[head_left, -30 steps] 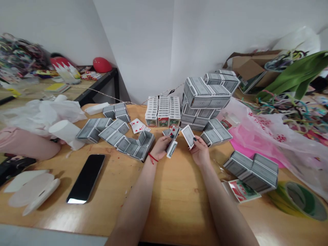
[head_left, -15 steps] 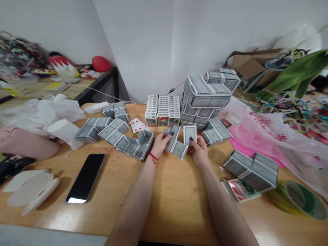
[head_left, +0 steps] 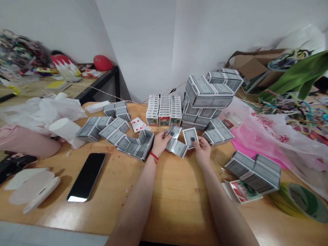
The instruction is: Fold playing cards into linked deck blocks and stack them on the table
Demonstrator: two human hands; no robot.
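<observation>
Now holding the single card (head_left: pixel 189 134) tilted, no longer almost square, pinched in the right hand (head_left: pixel 203 150); gripping the joined cards (head_left: pixel 179 149) just beside it in the left hand (head_left: pixel 160 144); apparently adjusting their fit; keeping both nearer the back edge of the tabletop (head_left: pixel 179 198) than its front.

Left forearm (head_left: pixel 137 194) and right forearm (head_left: pixel 223 198) were bare, angled inward. Left hand (head_left: pixel 159 143) pinched, thumb uppermost. Right hand (head_left: pixel 203 152) likewise pinched, thumbnails dark.

The joined cards (head_left: pixel 179 149) and single card (head_left: pixel 189 135) have grey patterned backs — white at the edges. The bracelet (head_left: pixel 154 156) is red, phone (head_left: pixel 87 176) black, counter (head_left: pixel 179 198) honey-brown.
</observation>
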